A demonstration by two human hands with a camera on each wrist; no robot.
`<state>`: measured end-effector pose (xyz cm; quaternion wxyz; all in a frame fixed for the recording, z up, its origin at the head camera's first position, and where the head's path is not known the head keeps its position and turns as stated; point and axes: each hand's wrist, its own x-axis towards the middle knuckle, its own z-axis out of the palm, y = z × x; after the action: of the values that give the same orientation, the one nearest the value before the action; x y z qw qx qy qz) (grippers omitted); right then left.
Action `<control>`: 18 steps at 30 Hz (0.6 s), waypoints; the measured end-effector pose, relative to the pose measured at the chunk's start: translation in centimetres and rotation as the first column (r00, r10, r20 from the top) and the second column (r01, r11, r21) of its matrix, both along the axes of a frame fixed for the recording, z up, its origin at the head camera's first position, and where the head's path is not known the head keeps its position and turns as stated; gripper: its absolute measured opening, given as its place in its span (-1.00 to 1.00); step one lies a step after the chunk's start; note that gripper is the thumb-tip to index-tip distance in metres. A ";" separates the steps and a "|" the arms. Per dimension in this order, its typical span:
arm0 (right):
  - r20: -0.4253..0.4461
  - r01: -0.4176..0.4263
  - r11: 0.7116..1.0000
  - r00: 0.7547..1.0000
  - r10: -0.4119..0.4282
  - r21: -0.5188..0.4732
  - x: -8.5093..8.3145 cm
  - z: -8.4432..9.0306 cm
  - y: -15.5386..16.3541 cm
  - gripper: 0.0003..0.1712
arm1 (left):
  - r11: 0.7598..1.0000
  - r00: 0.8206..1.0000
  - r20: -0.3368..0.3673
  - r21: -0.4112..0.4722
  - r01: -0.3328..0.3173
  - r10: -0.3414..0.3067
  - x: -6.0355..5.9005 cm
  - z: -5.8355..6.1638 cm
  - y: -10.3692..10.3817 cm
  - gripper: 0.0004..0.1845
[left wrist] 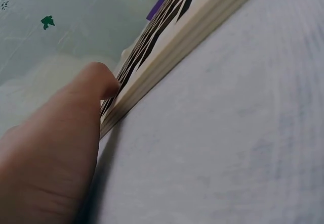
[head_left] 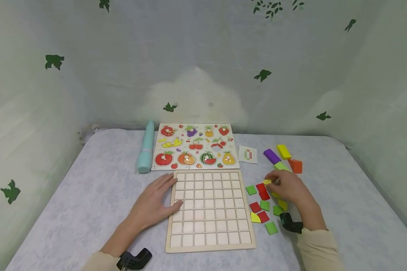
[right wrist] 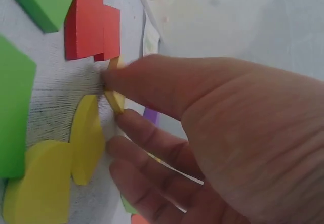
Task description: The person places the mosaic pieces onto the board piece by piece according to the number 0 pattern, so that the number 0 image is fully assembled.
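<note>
A wooden grid board (head_left: 199,204) with square cells lies in the middle of the table. My left hand (head_left: 154,201) rests along its left side, fingers extended, the thumb over the edge; the left wrist view shows the thumb (left wrist: 96,80) against the rim. Right of the board, my right hand (head_left: 288,186) pinches a small yellow piece (right wrist: 118,100) between thumb and forefinger, low over the table. Around it lie red squares (head_left: 255,207), green squares (head_left: 271,227) and yellow quarter-round pieces (head_left: 255,217). The right hand partly hides some of the yellow ones.
Behind the grid board lies a fruit puzzle board (head_left: 196,146), with a rolled teal mat (head_left: 146,146) on its left and a small printed card (head_left: 248,154) on its right. Purple (head_left: 272,156), yellow (head_left: 283,151) and orange (head_left: 296,166) blocks lie beyond my right hand.
</note>
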<state>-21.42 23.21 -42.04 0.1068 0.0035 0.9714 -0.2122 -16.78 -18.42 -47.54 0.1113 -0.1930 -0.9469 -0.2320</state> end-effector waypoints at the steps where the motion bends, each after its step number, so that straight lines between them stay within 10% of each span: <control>1: -0.005 -0.009 1.000 1.000 0.009 0.003 -0.1 0.0 0.0 -0.66 | 1.000 1.000 0.010 -0.003 -0.003 0.003 0.0 0.0 0.0 -0.19; 18: -0.176 -0.231 0.970 0.960 0.216 -0.071 -1.0 1.7 -5.8 -0.70 | 1.000 0.998 0.054 -0.011 -0.019 0.020 0.1 0.1 0.0 -0.28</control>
<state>-22.42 17.43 -40.39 0.0482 -0.1288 0.9604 -0.2422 -16.67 -18.40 -47.44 0.0867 -0.1779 -0.9525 -0.2314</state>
